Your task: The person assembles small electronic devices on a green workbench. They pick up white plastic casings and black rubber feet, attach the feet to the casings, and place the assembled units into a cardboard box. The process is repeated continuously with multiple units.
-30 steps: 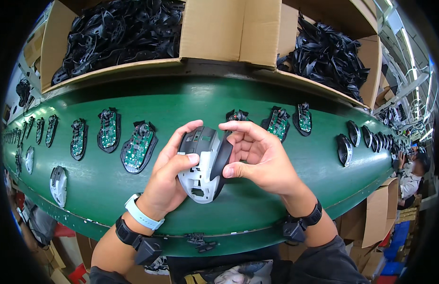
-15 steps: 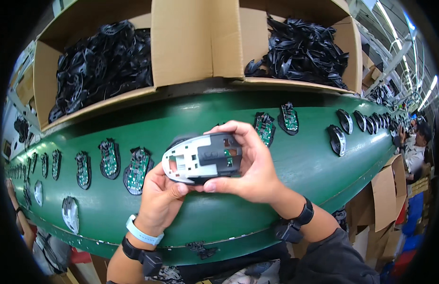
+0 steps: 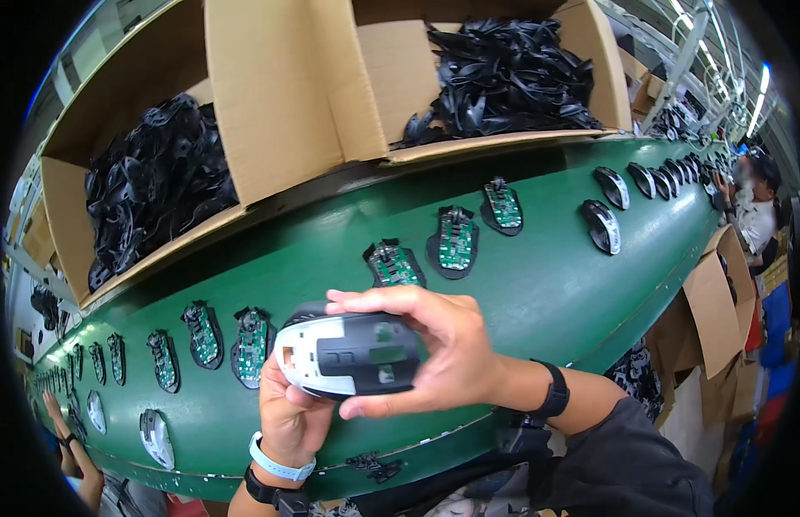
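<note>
Between both hands I hold a computer mouse (image 3: 338, 351) above the green work surface, its white and black top with cut-outs facing up. My right hand (image 3: 460, 345) wraps the black end, thumb along the near side and fingers along the far side. Under the white end, my left hand (image 3: 286, 414) grips from the near left, its fingers partly hidden beneath the shell. Just beyond the mouse lies an open mouse base with a green circuit board (image 3: 395, 264). A similar base (image 3: 252, 347) lies left of my left hand.
Two cardboard boxes (image 3: 296, 159) of black plastic parts (image 3: 512, 82) stand along the far side. More circuit-board bases (image 3: 164, 362) line the green belt (image 3: 538, 293). White-and-black mice (image 3: 601, 227) lie at right, a pale shell (image 3: 156, 438) at left. Other people (image 3: 753, 207) work at both ends.
The view has shifted and tilted. The mouse and both hands now appear lower in it, and the mouse has turned slightly. Both hands keep their hold on it.
</note>
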A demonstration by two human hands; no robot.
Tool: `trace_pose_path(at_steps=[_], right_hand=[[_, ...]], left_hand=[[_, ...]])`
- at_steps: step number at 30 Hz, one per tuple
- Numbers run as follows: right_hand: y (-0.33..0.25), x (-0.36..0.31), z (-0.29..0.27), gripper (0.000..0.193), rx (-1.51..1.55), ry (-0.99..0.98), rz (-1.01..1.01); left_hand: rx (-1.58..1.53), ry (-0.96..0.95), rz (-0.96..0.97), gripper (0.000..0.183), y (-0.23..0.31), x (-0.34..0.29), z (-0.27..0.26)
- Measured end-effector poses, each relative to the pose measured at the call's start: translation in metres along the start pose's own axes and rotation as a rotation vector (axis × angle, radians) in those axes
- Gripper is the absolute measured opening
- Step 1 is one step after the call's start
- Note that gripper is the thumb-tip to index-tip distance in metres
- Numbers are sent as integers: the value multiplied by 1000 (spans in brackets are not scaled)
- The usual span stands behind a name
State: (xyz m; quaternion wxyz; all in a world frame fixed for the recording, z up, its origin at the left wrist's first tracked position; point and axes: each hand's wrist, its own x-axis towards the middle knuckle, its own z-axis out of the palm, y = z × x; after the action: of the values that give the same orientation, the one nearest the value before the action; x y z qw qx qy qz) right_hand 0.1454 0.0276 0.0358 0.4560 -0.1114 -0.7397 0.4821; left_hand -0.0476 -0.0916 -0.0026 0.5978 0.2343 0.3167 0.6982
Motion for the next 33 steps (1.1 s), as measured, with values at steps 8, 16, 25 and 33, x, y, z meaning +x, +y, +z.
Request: trace_pose_path(at_steps=[8,16,25,33], right_hand=[[6,9,3,84,363,-152,396],[25,-6,-18,40,-367,65,130],[59,-27,-191,38,-530,202,508],[-18,-106,-239,41,-376,81,579]], left_hand=[[928,137,559,38,-17,9,8],[1423,-291,664,24,-21,12,33],[1290,-239,659,17,-17,23,15],[1305,-181,586,14,-11,19,9]])
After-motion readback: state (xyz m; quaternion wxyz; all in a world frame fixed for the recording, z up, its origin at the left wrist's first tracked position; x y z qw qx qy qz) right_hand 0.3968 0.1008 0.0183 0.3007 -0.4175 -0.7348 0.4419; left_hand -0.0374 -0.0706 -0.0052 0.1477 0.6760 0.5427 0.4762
